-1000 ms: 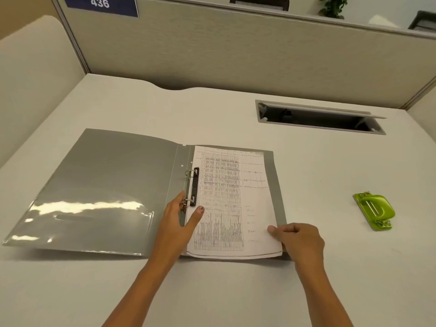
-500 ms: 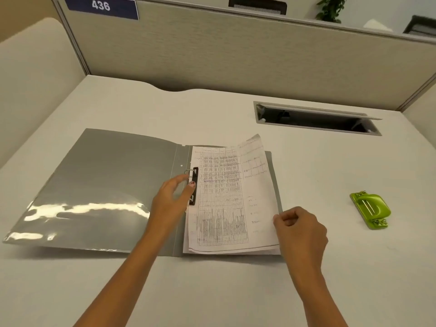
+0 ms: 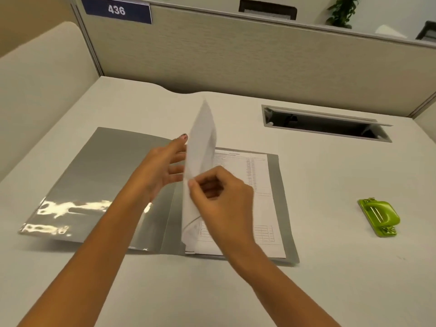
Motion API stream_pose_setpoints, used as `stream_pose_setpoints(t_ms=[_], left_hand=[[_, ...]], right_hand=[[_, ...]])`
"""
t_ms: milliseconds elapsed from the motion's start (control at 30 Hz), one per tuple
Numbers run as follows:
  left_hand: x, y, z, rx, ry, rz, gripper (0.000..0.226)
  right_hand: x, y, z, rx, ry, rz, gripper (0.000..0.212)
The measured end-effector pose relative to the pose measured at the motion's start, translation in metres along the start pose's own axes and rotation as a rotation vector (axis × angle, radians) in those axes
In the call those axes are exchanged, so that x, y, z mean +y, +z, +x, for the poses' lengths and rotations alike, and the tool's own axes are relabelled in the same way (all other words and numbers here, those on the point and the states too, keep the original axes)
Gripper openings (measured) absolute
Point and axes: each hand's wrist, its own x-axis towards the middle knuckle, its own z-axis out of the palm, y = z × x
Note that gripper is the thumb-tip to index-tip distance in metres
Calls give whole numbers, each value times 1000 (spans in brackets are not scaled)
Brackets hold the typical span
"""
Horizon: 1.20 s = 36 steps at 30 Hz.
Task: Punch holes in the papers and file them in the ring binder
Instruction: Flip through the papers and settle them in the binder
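A grey ring binder (image 3: pixel 94 175) lies open on the desk, its left cover glossy. The top sheet of paper (image 3: pixel 201 147) stands nearly upright along the spine, blurred, pinched at its edge by my right hand (image 3: pixel 221 199). My left hand (image 3: pixel 162 168) is spread open just left of the raised sheet, fingers touching or close to its back. Another printed sheet (image 3: pixel 257 185) lies flat on the binder's right half. The rings are hidden behind the sheet and hands. A green hole punch (image 3: pixel 379 215) sits apart at the right.
A rectangular cable slot (image 3: pixel 325 123) with a raised flap is cut into the desk at the back right. Beige partition walls (image 3: pixel 236 57) close the desk at the back and left. The white desk (image 3: pixel 330 279) extends toward me.
My right hand has lifted the top sheet from flat to nearly upright, swinging it leftward over the spine. My left hand left the ring mechanism and opened beside the sheet.
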Motion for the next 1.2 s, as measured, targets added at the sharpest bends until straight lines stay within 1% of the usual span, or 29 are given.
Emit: stream_pose_setpoints(t_ms=[100, 133, 233, 300, 400, 533, 600, 633, 700, 767, 867, 933, 1100, 1200], left_hand=[[14, -9, -1, -39, -31, 147, 44], [15, -12, 0, -32, -49, 197, 41], [14, -23, 4, 10, -96, 304, 24], [11, -31, 6, 28, -116, 273, 20], [6, -48, 11, 46, -154, 170, 16], [-1, -68, 12, 20, -201, 60, 15], [-4, -76, 13, 7, -213, 22, 15], [-6, -78, 12, 6, -222, 1, 15], [-11, -83, 13, 22, -236, -27, 15], [-17, -88, 15, 30, -248, -44, 20], [-27, -94, 19, 46, -266, -71, 25], [-31, -97, 21, 66, -279, -91, 25], [-38, -101, 24, 67, -288, -108, 25], [-41, -101, 27, 71, -289, -119, 26]], right_hand=[[-4, 25, 1, -90, -13, 5, 6], [-3, 31, 1, -116, -11, 0, 7], [-1, 43, 0, -189, 12, 1, 13], [2, 44, -1, -200, 27, 21, 17], [13, 35, -2, -140, 75, -3, 26], [42, 10, -3, -30, 172, -87, 14], [66, -3, -6, 23, 241, -180, 11], [79, -9, -9, 43, 287, -262, 14], [106, -21, -15, 42, 397, -519, 29], [122, -31, -19, 35, 521, -770, 44], [129, -43, -19, 18, 647, -953, 58], [131, -49, -15, -9, 698, -955, 62], [139, -62, -4, 18, 830, -733, 57], [141, -66, -2, 7, 838, -708, 57]])
